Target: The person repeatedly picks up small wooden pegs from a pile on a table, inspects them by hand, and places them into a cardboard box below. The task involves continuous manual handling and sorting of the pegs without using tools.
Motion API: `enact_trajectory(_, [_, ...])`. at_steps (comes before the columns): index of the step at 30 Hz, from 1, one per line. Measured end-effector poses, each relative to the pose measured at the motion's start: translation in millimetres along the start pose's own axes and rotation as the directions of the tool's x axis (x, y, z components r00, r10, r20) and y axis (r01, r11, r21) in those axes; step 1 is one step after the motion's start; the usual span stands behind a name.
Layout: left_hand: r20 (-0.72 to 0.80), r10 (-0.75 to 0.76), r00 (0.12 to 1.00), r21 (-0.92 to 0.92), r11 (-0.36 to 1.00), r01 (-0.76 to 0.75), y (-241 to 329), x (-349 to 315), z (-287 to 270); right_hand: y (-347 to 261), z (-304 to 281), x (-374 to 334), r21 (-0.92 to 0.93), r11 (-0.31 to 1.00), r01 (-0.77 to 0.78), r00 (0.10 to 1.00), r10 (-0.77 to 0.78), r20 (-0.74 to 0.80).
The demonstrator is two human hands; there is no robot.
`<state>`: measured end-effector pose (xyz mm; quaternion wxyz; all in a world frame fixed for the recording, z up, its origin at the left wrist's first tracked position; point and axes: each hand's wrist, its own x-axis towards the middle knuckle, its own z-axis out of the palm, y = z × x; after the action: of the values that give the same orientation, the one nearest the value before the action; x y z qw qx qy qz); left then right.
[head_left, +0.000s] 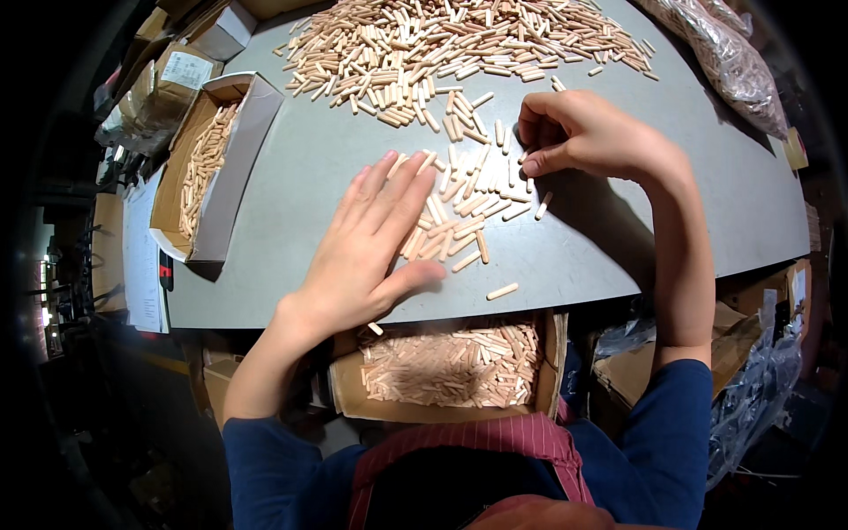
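Small pale wooden dowel pins lie loosely scattered over the grey tabletop between my hands. My left hand is open and palm down, fingers stretched out over the left side of this scatter and partly covering some pins. My right hand is closed at the right side, with thumb and fingers curled together just above a few pins; what they hold, if anything, is hidden. One pin lies apart near the table's front edge, and another pin is at that edge under my left wrist.
A large dowel heap covers the far table. Below the front edge sits an open cardboard box full of dowels. A narrow carton with dowels stands left, near paper sheets. A filled plastic bag lies far right.
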<state>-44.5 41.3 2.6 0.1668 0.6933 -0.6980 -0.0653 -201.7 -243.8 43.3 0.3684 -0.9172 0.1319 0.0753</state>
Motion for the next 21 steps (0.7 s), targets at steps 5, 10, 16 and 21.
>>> enact_trajectory(5, [-0.027, -0.015, 1.0, -0.047, 0.999, 0.014, -2.7, -0.2, 2.6, 5.5, -0.5, 0.6, 0.062, 0.998, -0.005, 1.0, 0.004, 0.021])
enact_trajectory(10, [-0.057, -0.025, 0.998, -0.065, 0.998, 0.021, -0.7, -0.5, 0.4, 7.1, -8.3, -2.3, 0.064, 0.998, 0.014, 0.994, -0.021, 0.104])
enact_trajectory(16, [-0.139, -0.037, 0.99, -0.203, 0.979, 0.008, -4.8, -1.4, 0.1, 13.9, -18.7, -7.6, 0.136, 0.99, -0.032, 0.998, 0.023, 0.067])
enact_trajectory(21, [-0.194, -0.139, 0.971, -0.396, 0.917, 0.052, -2.6, -3.1, 0.7, 2.5, -15.1, -6.6, 0.021, 1.0, -0.001, 0.985, -0.002, 0.172])
